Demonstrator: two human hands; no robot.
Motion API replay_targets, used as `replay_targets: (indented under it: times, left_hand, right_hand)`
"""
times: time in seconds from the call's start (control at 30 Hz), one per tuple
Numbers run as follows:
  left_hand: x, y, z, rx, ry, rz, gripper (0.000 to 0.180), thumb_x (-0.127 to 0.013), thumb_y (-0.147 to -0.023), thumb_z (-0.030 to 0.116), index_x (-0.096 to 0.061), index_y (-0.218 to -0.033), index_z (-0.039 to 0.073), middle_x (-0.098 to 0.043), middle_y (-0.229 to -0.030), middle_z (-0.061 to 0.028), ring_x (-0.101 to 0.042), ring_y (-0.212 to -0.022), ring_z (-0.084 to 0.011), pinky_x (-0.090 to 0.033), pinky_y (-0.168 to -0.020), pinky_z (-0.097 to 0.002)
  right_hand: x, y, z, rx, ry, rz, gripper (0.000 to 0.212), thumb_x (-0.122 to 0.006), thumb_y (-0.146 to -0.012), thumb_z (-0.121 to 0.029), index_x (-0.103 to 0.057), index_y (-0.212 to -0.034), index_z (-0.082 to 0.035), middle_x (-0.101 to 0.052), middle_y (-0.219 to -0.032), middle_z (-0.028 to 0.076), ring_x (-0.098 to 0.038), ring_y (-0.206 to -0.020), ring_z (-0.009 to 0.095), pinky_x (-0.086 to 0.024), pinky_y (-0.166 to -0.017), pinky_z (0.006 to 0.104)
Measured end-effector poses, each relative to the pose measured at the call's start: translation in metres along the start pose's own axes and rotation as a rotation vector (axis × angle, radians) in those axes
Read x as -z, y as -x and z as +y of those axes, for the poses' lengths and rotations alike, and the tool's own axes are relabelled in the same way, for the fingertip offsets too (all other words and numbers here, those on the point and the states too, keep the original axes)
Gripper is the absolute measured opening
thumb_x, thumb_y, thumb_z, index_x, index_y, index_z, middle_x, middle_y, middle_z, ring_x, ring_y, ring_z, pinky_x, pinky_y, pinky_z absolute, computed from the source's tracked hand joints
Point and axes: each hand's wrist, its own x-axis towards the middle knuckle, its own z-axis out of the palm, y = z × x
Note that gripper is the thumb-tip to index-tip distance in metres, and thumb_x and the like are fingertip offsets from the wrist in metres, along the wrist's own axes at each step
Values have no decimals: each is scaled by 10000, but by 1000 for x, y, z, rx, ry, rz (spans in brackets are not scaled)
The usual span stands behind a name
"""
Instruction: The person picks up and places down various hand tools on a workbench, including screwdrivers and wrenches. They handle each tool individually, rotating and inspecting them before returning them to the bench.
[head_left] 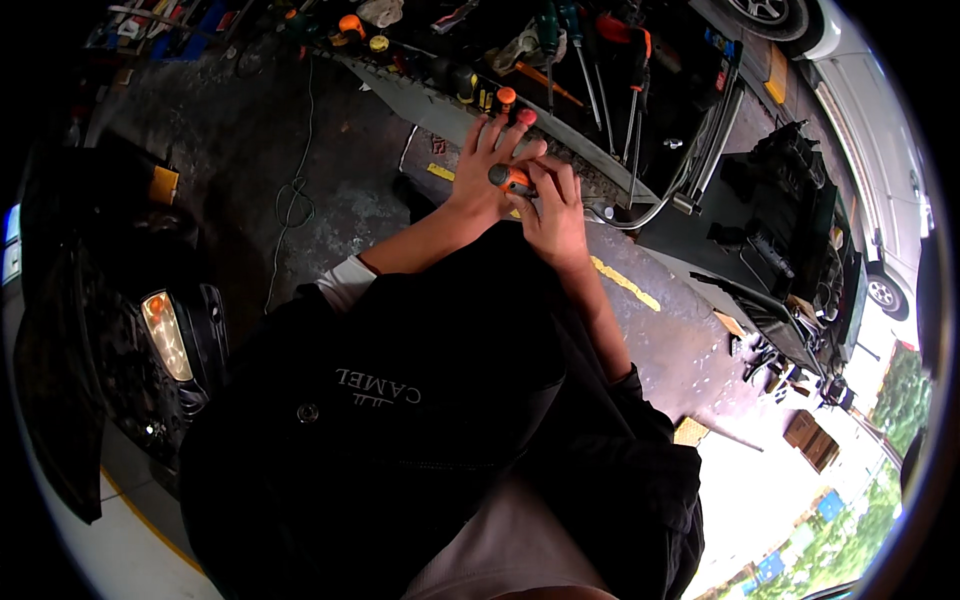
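My left hand (483, 178) is stretched out at the near edge of the tool-covered bench, its fingers spread and pointing away from me. Close beside it, my right hand (556, 212) is closed round a short orange-and-black tool handle (513, 180). The rounded dark end of that handle points toward my left hand; the rest is hidden by my fingers, so its exact kind does not show. Just beyond my left fingertips stand an orange knob-like handle (507, 96) and a red one (527, 117) at the bench edge.
Several screwdrivers, among them a red-and-black one (640, 60), lie on the bench (420, 105). A bent metal tube (690, 195) curves at its right corner. A dark car front with a headlight (166, 335) is at left, a white vehicle (880, 130) at far right. A thin cable (293, 195) crosses the floor.
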Motion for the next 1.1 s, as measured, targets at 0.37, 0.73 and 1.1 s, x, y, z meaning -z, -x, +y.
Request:
replay_targets:
  times: [0.37,0.73,1.1]
  left_hand:
    - [3,1,-2,16,-29,-94,525,-715,-833,338,-555,-1312,194,-542,-1352,-88,-478,-1298,-350,-367,-1109,-568]
    - [12,23,-21,147,132,-470,300,-707,-809,227,-686,-1090,124,-701,-1084,-73,-636,-1105,-291,-479,-1014,-432]
    - [28,25,-29,71,217,-563,341,-593,-953,361,-736,-1064,73,-724,-1113,-86,-653,-1092,-281,-468,-1033,-409]
  right_hand:
    - [6,0,2,-105,-85,-22,386,-779,-845,-155,-632,-1182,-39,-663,-1072,140,-623,-1014,367,-465,-924,455]
    - [26,7,37,-337,-865,380,356,-608,-1017,-71,-484,-1335,29,-670,-1220,156,-657,-1053,193,-514,-953,321]
    - [37,10,49,-273,-1056,575,379,-573,-1022,-30,-458,-1373,52,-614,-1271,184,-628,-1147,258,-506,-1026,444]
